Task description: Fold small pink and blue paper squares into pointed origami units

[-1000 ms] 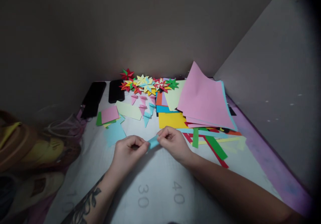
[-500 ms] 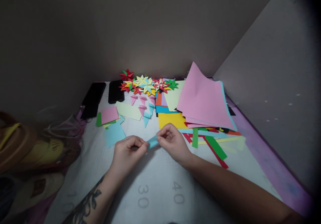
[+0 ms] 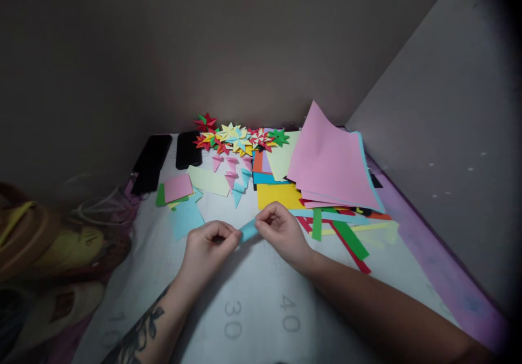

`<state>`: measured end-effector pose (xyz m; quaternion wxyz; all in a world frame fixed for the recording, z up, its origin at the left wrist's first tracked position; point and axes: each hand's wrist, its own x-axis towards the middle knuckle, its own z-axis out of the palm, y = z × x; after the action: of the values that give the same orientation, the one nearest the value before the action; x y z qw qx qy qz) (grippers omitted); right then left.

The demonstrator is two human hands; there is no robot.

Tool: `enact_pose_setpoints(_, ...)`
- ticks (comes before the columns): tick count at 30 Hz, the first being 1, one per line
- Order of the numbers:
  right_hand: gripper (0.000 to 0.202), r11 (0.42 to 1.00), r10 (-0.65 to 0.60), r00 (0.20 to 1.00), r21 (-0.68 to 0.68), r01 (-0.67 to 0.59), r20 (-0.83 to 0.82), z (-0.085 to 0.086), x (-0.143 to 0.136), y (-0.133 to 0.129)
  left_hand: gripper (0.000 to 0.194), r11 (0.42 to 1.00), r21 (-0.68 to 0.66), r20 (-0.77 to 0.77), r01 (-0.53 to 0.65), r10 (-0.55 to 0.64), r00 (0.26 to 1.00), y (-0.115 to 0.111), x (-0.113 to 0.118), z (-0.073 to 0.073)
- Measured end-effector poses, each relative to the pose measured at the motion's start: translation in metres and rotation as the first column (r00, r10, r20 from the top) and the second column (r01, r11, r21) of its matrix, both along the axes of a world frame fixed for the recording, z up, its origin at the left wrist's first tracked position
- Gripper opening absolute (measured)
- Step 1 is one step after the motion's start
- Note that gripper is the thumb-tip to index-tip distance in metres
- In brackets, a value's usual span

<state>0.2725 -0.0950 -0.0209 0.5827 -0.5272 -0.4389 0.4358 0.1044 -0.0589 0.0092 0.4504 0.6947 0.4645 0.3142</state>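
Note:
Between my two hands a small folded light blue paper (image 3: pixel 248 232) is held at its ends. My left hand (image 3: pixel 212 244) pinches its left end, and my right hand (image 3: pixel 281 232) pinches the right end, fingers curled. Beyond them lie folded blue paper pieces (image 3: pixel 238 194) and folded pink pieces (image 3: pixel 231 164). A flat light blue square (image 3: pixel 186 218) is just left of my left hand, with a pink square (image 3: pixel 178 187) and a pale green sheet (image 3: pixel 209 180) behind it.
Folded paper stars (image 3: pixel 236 135) are heaped along the wall. Large pink sheets (image 3: pixel 332 162), a yellow sheet (image 3: pixel 277 196) and green strips (image 3: pixel 353 239) lie at the right. Two dark phones (image 3: pixel 188 149) are back left. A brown and yellow object (image 3: pixel 24 233) stands at the far left.

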Motion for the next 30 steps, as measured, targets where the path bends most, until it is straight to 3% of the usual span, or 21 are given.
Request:
enact_pose_setpoints(16, 0.01, 1.0, -0.017, 0.995, 0.009, 0.016, 0.101, -0.0032, -0.0012, -0.0032, 0.024, 0.996, 0.084, -0.042, -0.01, 0.013, 0.999, -0.0026, 0.0002, -0.0047)
enact_pose_setpoints(30, 0.009, 0.998, -0.056, 0.995, 0.045, 0.052, 0.078, -0.0073, -0.0004, -0.0037, 0.018, 0.999, 0.045, -0.002, -0.025, 0.025, 1.0, -0.0002, -0.0021, -0.0087)
